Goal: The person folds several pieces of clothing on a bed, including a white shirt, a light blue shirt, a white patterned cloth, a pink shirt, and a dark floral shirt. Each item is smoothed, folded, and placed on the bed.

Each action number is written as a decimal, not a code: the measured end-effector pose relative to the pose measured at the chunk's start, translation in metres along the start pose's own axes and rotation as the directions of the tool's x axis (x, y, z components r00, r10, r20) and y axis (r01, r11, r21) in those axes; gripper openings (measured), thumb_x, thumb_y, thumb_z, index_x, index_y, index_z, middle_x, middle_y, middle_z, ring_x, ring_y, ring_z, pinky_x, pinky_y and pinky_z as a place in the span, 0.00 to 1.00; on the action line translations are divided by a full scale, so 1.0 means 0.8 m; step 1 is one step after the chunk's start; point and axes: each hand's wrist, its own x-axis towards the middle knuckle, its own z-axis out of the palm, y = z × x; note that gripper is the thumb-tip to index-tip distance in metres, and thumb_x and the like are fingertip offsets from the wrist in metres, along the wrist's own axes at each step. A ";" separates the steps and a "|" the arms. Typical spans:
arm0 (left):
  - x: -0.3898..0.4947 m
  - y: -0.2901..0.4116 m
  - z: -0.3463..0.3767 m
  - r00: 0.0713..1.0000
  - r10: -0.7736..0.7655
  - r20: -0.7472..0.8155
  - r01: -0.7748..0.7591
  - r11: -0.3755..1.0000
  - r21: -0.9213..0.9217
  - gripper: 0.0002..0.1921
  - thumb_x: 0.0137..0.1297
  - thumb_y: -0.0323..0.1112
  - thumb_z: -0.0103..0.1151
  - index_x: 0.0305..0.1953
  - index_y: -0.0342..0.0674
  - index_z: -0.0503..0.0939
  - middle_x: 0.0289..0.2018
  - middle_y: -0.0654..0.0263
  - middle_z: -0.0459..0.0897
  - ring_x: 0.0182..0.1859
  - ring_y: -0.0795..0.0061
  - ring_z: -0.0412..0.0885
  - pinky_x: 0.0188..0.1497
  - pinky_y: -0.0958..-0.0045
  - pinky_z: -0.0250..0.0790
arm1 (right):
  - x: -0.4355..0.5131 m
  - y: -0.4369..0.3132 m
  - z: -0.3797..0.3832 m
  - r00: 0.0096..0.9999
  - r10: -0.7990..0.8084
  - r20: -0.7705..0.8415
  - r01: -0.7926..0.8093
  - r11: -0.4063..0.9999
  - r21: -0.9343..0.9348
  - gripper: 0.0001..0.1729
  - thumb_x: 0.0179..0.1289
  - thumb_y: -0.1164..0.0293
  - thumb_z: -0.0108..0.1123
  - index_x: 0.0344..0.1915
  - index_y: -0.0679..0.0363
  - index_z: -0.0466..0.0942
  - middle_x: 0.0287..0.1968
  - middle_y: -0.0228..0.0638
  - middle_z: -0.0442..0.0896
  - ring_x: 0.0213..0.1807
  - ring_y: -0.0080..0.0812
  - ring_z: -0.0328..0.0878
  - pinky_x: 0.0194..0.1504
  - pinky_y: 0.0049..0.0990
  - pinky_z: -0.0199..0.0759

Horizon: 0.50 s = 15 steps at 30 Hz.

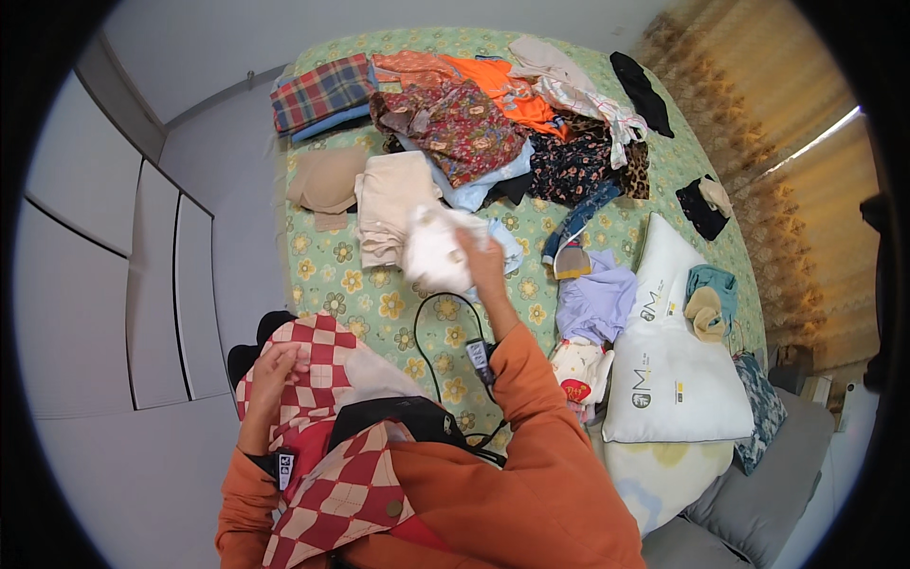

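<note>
My right hand (483, 259) grips a white folded cloth (435, 245), blurred by motion, over the middle of the bed. Under and beside it lie a folded beige garment (398, 195) and a light blue cloth (506, 245). My left hand (279, 366) is by my lap, its fingers loosely bent and nothing visible in them. Below it is red and cream checked fabric (320, 355) over my leg. A beige moulded bra (327, 178) sits left of the beige garment.
Folded plaid cloth (323, 96), a red floral garment (455, 128) and an orange garment (508, 89) cover the far bed. At right lie a lavender garment (596, 295) and a white pillow (675, 377). A black cable (419, 348) loops by my right arm. White cabinets (78, 299) stand left.
</note>
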 end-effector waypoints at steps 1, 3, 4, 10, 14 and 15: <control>0.002 -0.002 -0.007 1.000 0.001 0.011 -0.001 1.000 0.007 0.12 0.68 0.36 0.50 0.47 0.36 0.76 0.38 0.65 0.83 0.33 0.82 0.79 0.32 0.82 0.67 | 0.015 0.009 -0.027 0.997 -0.049 -0.057 0.057 0.989 0.135 0.15 0.58 0.65 0.65 0.40 0.64 0.78 0.33 0.32 0.83 0.31 0.23 0.78 0.34 0.23 0.71; 0.009 -0.008 -0.016 0.998 -0.057 -0.016 0.058 0.998 0.015 0.12 0.68 0.36 0.50 0.47 0.37 0.77 0.38 0.66 0.83 0.33 0.83 0.78 0.31 0.82 0.67 | 0.032 0.036 -0.060 0.979 -0.093 -0.184 0.008 0.909 -0.417 0.22 0.55 0.62 0.66 0.46 0.64 0.75 0.35 0.37 0.83 0.34 0.34 0.80 0.38 0.30 0.72; 0.012 -0.012 -0.020 0.996 -0.083 -0.025 0.084 0.996 0.012 0.12 0.68 0.36 0.50 0.46 0.37 0.77 0.38 0.66 0.83 0.32 0.82 0.79 0.31 0.83 0.67 | 0.039 0.048 -0.070 0.963 -0.092 -0.253 -0.094 0.765 -0.637 0.26 0.53 0.61 0.67 0.49 0.63 0.73 0.36 0.40 0.83 0.36 0.39 0.81 0.39 0.33 0.72; 0.016 -0.038 -0.027 0.992 -0.122 -0.030 0.123 0.992 0.025 0.11 0.68 0.36 0.50 0.44 0.36 0.77 0.37 0.66 0.82 0.32 0.82 0.79 0.31 0.82 0.68 | 0.022 0.084 -0.056 0.847 -0.495 -0.196 -0.040 0.309 -0.950 0.37 0.48 0.63 0.66 0.59 0.58 0.63 0.54 0.43 0.70 0.59 0.44 0.64 0.57 0.42 0.58; 0.017 -0.048 -0.028 0.990 -0.139 -0.016 0.139 0.989 0.043 0.11 0.68 0.36 0.50 0.44 0.36 0.77 0.37 0.66 0.82 0.31 0.82 0.79 0.30 0.83 0.68 | 0.022 0.091 -0.053 0.825 -0.506 0.252 0.343 0.094 -0.935 0.30 0.56 0.64 0.59 0.59 0.59 0.66 0.60 0.42 0.66 0.62 0.44 0.61 0.63 0.45 0.51; 0.018 -0.049 -0.028 0.991 -0.133 -0.025 0.134 0.989 0.055 0.11 0.68 0.36 0.50 0.44 0.36 0.77 0.36 0.66 0.82 0.30 0.82 0.79 0.30 0.83 0.67 | 0.021 0.098 -0.054 0.832 -0.492 0.257 0.332 0.071 -0.941 0.30 0.57 0.63 0.58 0.60 0.57 0.66 0.61 0.42 0.65 0.64 0.44 0.58 0.64 0.46 0.49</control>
